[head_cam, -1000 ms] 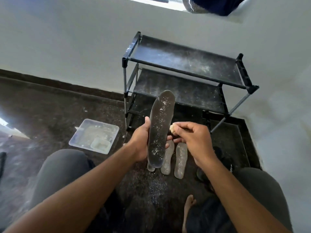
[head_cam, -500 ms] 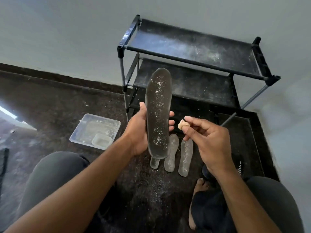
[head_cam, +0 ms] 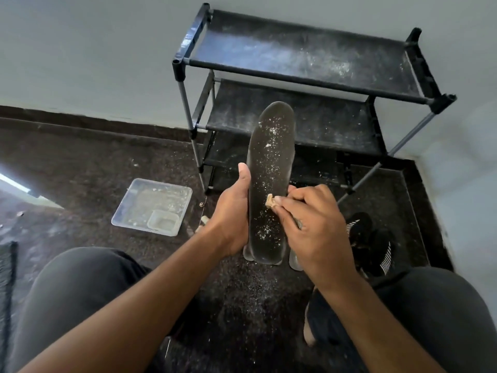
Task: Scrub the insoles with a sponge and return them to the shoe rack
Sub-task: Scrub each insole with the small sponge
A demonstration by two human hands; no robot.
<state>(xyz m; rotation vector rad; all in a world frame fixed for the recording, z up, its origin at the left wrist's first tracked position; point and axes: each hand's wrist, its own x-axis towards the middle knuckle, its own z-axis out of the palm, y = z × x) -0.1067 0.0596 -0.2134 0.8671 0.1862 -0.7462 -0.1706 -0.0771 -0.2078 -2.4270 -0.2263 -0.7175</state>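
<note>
Insole (head_cam: 270, 184), dark and dotted with white specks, stands up in front of you, toe end high. Your left hand (head_cam: 232, 216) wraps around its left edge, thumb pointing up along the side. Your right hand (head_cam: 314, 224) pinches a small tan sponge (head_cam: 269, 201) between thumb and fingers and presses it on the middle of the insole. Two pale insoles (head_cam: 295, 261) lie on the dark floor (head_cam: 80, 168) under it, mostly hidden. Behind stands the black shoe rack (head_cam: 304, 84), dusty and bare. A clear tray (head_cam: 152, 205) sits on the floor to the left. A black shoe (head_cam: 372, 243) lies to the right, near your knee.
</note>
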